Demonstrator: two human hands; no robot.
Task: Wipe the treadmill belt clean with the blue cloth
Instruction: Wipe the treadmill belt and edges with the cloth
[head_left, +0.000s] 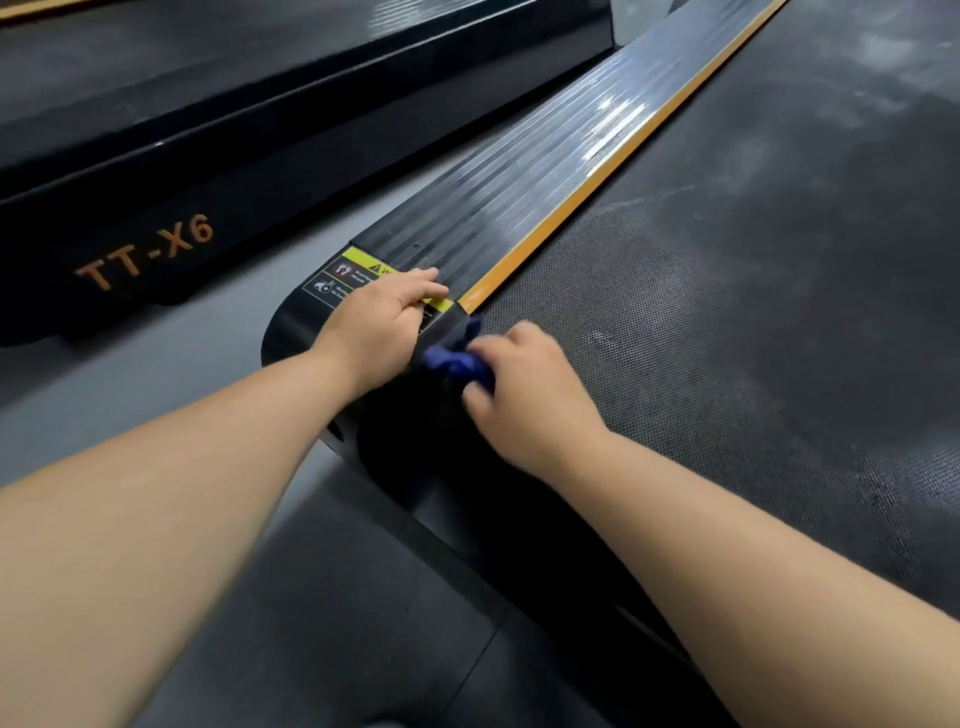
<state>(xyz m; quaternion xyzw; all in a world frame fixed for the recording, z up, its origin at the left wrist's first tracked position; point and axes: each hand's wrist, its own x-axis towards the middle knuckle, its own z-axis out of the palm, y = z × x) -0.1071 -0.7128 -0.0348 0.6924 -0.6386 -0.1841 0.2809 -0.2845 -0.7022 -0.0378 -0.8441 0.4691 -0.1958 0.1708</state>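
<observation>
My right hand (524, 384) is closed around the blue cloth (457, 361), which sits bunched up at the rear left corner of the treadmill, right where the black end cap (415, 415) meets the treadmill belt (727, 312). My left hand (387, 317) is spread flat, palm down, on the yellow warning sticker (358, 262) at the foot of the ribbed side rail (519, 182), bracing me and holding nothing. The cloth looks soft, light and limp, so it will crumple wherever I squeeze it; I judge it better to keep a good wad under my palm and fingers than to pinch an edge, since a loose corner would drag and fold. The belt has a fine grippy weave and shows pale dusty smears further up, so the cloth should catch on it rather than slide, and firm downward pressure will be needed. The orange trim strip (613, 171) marks the belt's left edge
</observation>
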